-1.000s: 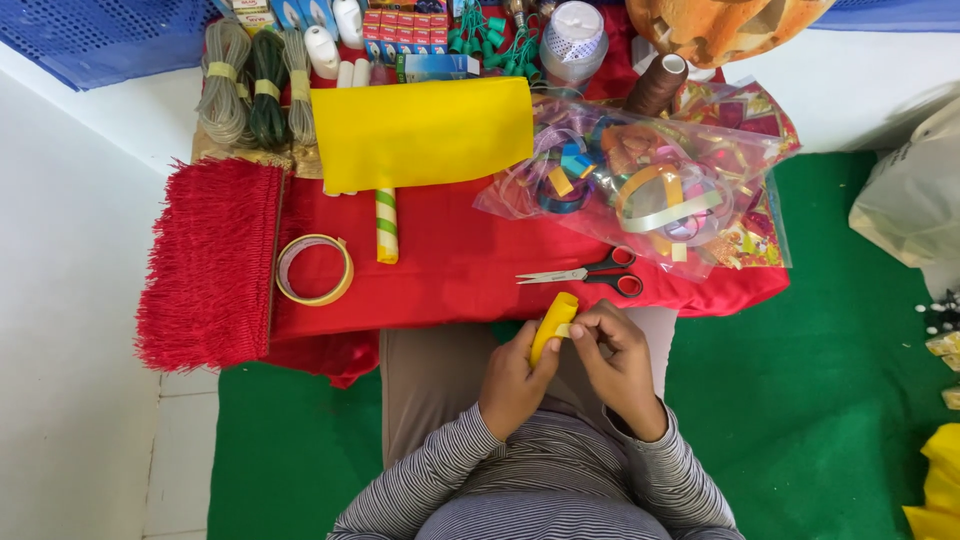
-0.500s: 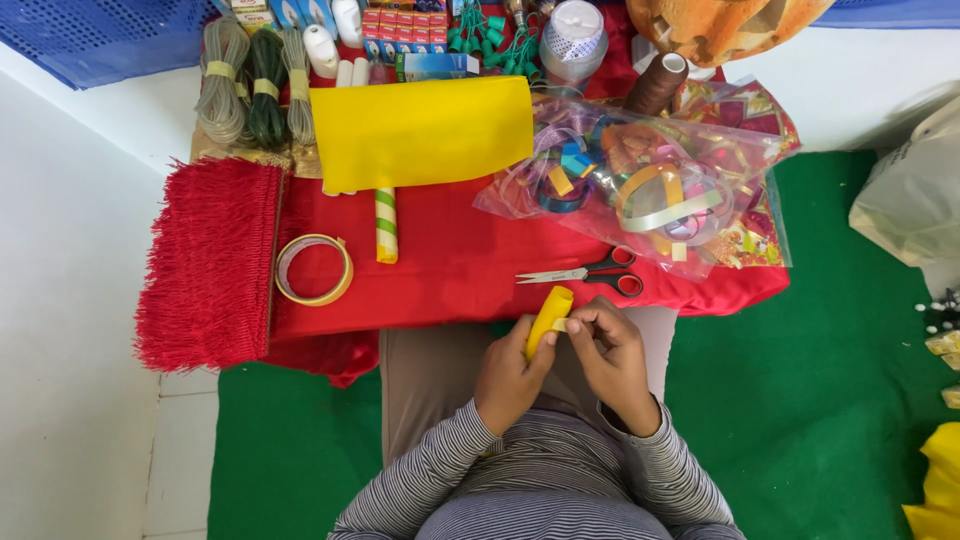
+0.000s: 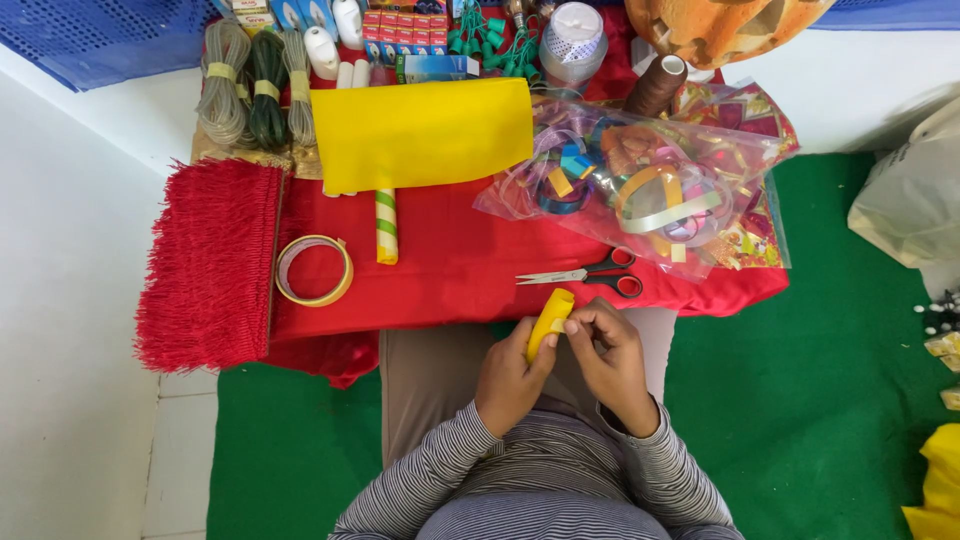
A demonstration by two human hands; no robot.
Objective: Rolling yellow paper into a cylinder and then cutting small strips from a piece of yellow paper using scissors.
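Rolling step in hand: left hand (image 3: 510, 375) grips the small yellow roll (image 3: 549, 320) over the lap; right hand (image 3: 610, 355) pinches its edge. Scissors (image 3: 585, 277) lie at twelve o'clock; next comes tight, even pinching.

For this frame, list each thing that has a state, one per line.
Left hand: gripping the yellow roll.
Right hand: fingertips pinching the roll's upper part.
Yellow roll: rolled up, held above the lap.
Scissors: closed, lying flat.
Tape ring: lying flat.
Yellow sheet: partly unrolled.
Plastic bag: full of ribbons.
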